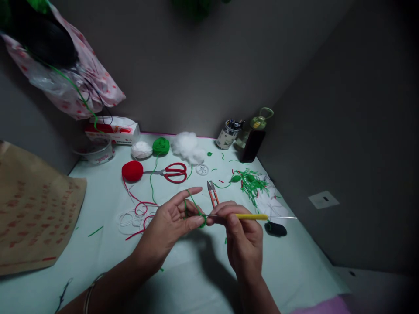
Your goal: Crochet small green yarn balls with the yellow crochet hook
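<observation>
My left hand (175, 218) pinches a small piece of green crochet work (203, 219) between thumb and fingers, with green yarn looped over its raised index finger. In my right hand (244, 235) is a crochet hook (252, 216) with a yellow handle, its metal tip at the green piece. Just beyond the hands lie thread snips (212, 194) with orange handles. A green yarn ball (161, 146) sits farther back, its strand trailing over the table. Beside it are a white yarn ball (142, 150) and a red yarn ball (132, 171).
Red-handled scissors (175, 172) lie behind the hands, near white stuffing (188, 147). To the right are green yarn scraps (253, 185), a dark phone (252, 146), a bottle (258, 123) and a pen cup (227, 135). A brown paper bag (39, 213) stands left.
</observation>
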`<state>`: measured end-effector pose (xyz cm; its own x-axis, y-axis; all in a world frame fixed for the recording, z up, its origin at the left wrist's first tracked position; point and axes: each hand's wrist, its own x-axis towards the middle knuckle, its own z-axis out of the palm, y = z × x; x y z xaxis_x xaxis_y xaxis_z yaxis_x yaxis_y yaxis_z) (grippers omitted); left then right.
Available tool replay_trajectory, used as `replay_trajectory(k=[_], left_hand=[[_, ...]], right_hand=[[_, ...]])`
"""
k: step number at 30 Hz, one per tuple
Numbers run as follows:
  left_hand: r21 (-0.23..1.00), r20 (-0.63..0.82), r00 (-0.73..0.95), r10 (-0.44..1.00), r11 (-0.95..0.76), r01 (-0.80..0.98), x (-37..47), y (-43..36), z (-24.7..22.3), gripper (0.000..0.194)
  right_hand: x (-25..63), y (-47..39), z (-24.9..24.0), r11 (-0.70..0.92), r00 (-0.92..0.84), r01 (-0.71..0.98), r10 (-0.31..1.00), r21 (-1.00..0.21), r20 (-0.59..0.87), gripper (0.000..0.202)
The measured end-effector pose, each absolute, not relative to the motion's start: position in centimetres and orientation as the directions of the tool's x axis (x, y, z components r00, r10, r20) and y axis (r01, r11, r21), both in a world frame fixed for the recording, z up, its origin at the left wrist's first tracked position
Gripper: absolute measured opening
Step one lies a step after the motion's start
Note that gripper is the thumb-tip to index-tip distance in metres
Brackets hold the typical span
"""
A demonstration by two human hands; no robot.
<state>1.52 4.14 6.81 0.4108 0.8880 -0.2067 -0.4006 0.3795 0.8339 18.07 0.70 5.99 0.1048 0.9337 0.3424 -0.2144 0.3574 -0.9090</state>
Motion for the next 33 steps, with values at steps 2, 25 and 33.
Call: replay_trajectory(k=[2,25,33], left_hand=[[0.850,-0.201,0.405,0.892,0.364,-0.381,1.53,4.26,6.95,0.063],[0.992,-0.111,0.155,0.982,0.119,-0.046,1.90,3.96,7.84,0.046],[0.897,-0.212,0.316,0.925,0.313,-0.314,1.90,3.73,7.05,0.055]], right_hand=[[18.11,0.65,5.99,0.382,0.099,-0.164,0.924,-0.909,0.370,0.023],[17.83,0.14,5.91,0.627,-0.069,0.413,0.745,-0.661,0.663,0.035],[17.22,0.57,5.36,0.455,0.147,0.047,0.877,-0.889,0.457,0.024]])
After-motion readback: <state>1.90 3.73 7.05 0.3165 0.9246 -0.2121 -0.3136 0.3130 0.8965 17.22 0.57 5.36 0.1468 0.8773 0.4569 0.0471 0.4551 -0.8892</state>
